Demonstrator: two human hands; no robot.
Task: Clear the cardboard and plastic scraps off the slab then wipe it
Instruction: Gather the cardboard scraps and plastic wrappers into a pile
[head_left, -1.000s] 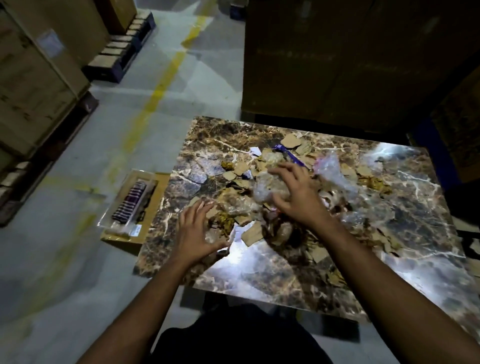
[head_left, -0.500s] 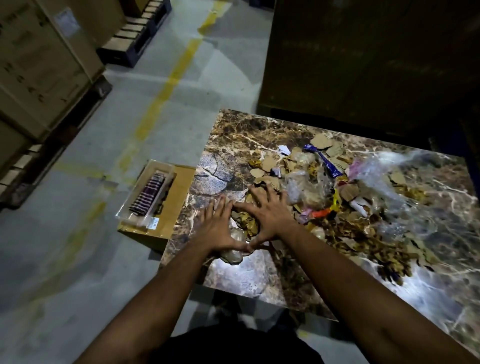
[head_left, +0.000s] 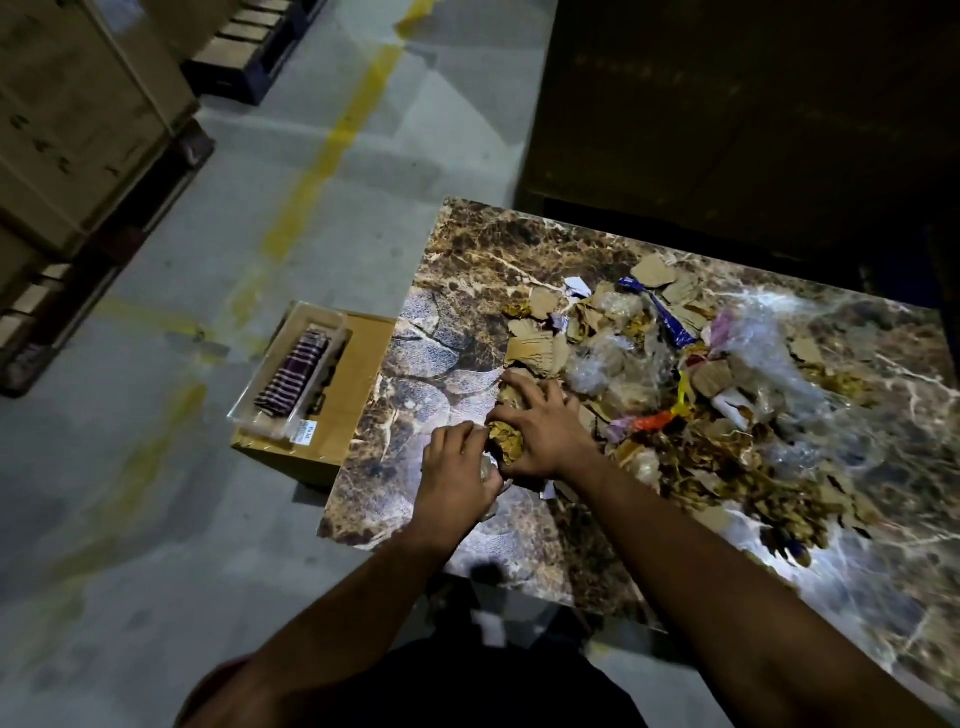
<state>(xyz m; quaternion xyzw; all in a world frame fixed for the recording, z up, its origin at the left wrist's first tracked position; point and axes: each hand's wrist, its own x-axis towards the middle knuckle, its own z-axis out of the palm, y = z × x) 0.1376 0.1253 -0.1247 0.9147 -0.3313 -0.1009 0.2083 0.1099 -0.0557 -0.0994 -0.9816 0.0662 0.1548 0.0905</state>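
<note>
A brown marble slab (head_left: 467, 244) fills the right half of the view. A heap of cardboard scraps (head_left: 535, 348), clear plastic wrap (head_left: 608, 364) and blue, orange and yellow bits lies across its middle. At the heap's near left end my left hand (head_left: 457, 478) and my right hand (head_left: 540, 431) close together round a small clump of brown scraps (head_left: 506, 439) and crumpled plastic. Fingers of both hands curl over that clump, with my right hand above it and my left hand at its left side.
A cardboard box (head_left: 353, 384) stands on the floor against the slab's left edge, with a clear plastic case (head_left: 291, 374) of dark striped items on top. Pallets with big cartons line the left. A dark stack stands behind the slab. A yellow line marks the grey floor.
My right hand came back from the middle of the heap to the near left end and met my left hand. Both hands now bunch a clump of scraps between them.
</note>
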